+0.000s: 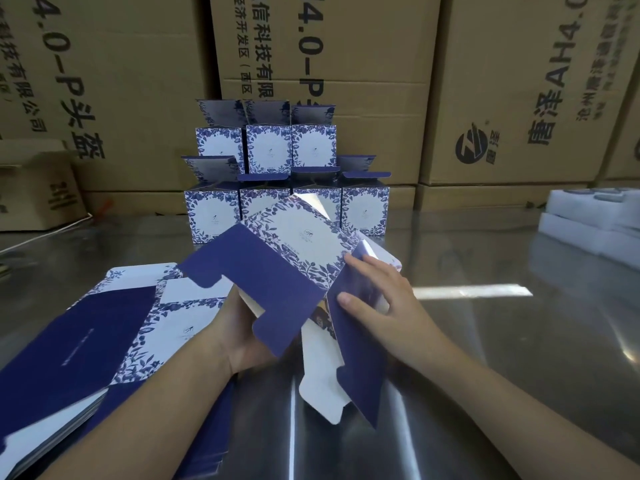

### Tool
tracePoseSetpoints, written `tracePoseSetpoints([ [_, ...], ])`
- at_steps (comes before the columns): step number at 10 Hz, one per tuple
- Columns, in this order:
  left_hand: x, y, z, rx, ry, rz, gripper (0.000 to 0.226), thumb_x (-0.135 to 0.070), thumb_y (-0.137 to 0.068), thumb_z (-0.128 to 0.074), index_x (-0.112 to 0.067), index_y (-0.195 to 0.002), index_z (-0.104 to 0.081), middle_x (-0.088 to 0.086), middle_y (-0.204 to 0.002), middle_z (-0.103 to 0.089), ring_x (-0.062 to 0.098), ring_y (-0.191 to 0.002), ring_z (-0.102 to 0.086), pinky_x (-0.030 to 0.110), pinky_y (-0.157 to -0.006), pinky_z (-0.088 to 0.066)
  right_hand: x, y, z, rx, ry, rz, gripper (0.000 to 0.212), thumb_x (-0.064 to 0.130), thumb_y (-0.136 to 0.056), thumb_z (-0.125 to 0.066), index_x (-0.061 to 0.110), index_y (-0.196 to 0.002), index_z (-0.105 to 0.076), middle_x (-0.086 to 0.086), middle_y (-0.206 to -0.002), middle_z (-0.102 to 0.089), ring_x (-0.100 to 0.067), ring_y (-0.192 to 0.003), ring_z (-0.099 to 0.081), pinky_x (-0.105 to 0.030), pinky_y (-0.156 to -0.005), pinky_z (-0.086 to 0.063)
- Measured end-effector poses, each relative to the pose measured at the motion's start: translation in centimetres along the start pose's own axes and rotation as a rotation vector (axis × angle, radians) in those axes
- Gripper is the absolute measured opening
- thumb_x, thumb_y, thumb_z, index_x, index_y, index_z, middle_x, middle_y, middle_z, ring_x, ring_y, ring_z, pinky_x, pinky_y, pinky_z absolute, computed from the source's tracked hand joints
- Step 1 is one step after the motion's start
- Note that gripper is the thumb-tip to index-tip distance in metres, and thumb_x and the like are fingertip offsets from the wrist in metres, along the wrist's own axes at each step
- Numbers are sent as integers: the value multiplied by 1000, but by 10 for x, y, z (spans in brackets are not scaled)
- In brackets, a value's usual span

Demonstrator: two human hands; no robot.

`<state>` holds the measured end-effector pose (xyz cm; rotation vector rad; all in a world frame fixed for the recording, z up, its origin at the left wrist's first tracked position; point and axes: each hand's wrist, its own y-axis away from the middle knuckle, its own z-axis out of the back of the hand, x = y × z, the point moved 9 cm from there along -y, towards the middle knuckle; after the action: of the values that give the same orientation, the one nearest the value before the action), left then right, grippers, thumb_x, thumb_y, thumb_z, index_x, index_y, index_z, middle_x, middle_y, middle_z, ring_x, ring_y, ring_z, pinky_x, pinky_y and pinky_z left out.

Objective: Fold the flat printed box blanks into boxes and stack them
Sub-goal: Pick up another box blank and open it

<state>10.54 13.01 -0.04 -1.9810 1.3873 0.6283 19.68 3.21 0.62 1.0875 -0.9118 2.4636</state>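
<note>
Flat blanks [104, 327]: a stack of thin, glossy card lying flat on the near left of the table. The card is navy and white with a blue leaf border, and its long side runs diagonally from near left to far right.
Left hand [239, 327]: palm up under the half-folded blank, gripping it from below. Its fingers are hidden behind a navy flap, so how tightly they curl cannot be told.
Half-folded blank [294, 251]: held above the table at the centre, between the two hands and in front of the finished boxes. Its white printed panel with leaf edging faces up. The long axis runs away from the person with the far end raised, showing a silvery inner face there. Notched navy and white flaps hang toward the person.
Right hand [377, 299]: spread wide with its fingers nearly straight, laid across the blank's right side panel. The thumb presses on a navy flap and the index tip touches the printed panel's corner.
Folded boxes [287, 188]: upright square boxes in two tiers at the far middle of the table, their top flaps standing open.
Table [519, 341]: smooth, reflective metal.
Cartons [502, 81]: big brown corrugated boxes with black print, forming a wall behind.
Foam trays [595, 216]: white moulded blocks stacked at the far right.
</note>
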Motion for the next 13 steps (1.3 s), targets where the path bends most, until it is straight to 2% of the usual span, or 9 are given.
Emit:
tracePoseSetpoints([
  [1,-11,4,16,-205,-161,-58,57,-35,-100,-36,14,-101,-67,31,-109,-64,31,-109,-62,30,-101,-42,2,0,-1,8,22,14,49,75,-67,-43,70,-115,-34,23,-145,-31,5,-136,-20,-20,-108,-15],
  [2,11,1,17,-105,30,171,76,-63,-93,-36,5,-103,-69,19,-106,-69,32,-101,-65,39,-92,-48,3,0,1,0,41,15,51,73,-68,-42,67,-118,-33,22,-146,-31,4,-137,-20,-26,-113,-19],
  [3,13,-1,20,-88,157,160,69,-62,-92,-40,0,-97,-72,12,-99,-72,27,-93,-69,36,-82,-53,2,-1,0,11,42,19,47,68,-74,-46,68,-119,-32,23,-147,-29,5,-136,-20,-31,-115,-23],
  [4,8,-1,15,-93,-37,115,80,-62,-94,-20,1,-115,-64,12,-117,-66,24,-113,-60,31,-101,-38,2,-1,-3,36,48,26,44,58,-83,-52,68,-121,-31,24,-147,-28,6,-136,-19,-35,-115,-25],
  [5,18,0,26,-141,145,208,61,-57,-92,-41,-4,-101,-71,10,-101,-71,27,-95,-67,35,-83,-51,2,0,-4,57,59,19,45,62,-80,-50,69,-120,-30,24,-146,-27,5,-136,-19,-34,-115,-24],
  [7,21,6,5,-20,-21,232,92,-59,-91,3,3,-120,-58,16,-116,-64,26,-113,-57,29,-101,-32,3,2,-9,101,85,18,59,72,-70,-41,65,-127,-28,24,-147,-25,4,-138,-15,-25,-115,-17],
  [9,26,0,17,-52,18,230,78,-61,-95,-18,-1,-129,-53,13,-118,-64,26,-113,-58,33,-101,-36,2,3,-7,103,85,0,54,72,-70,-40,69,-122,-26,23,-148,-23,3,-138,-12,-29,-116,-18],
  [12,15,6,-20,162,-95,120,78,-69,-92,-24,-9,-138,-46,5,-142,-48,17,-136,-38,28,-113,-16,-1,-1,1,18,63,-2,42,47,-92,-46,69,-119,-22,19,-152,-21,4,-137,-9,-30,-117,-12],
  [13,-2,10,-48,395,-72,-15,75,-55,-96,0,-5,-145,-26,9,-151,-32,18,-142,-24,26,-113,-6,-4,0,-6,67,78,-10,44,50,-91,-47,68,-124,-22,21,-152,-20,1,-139,-8,-37,-117,-20],
])
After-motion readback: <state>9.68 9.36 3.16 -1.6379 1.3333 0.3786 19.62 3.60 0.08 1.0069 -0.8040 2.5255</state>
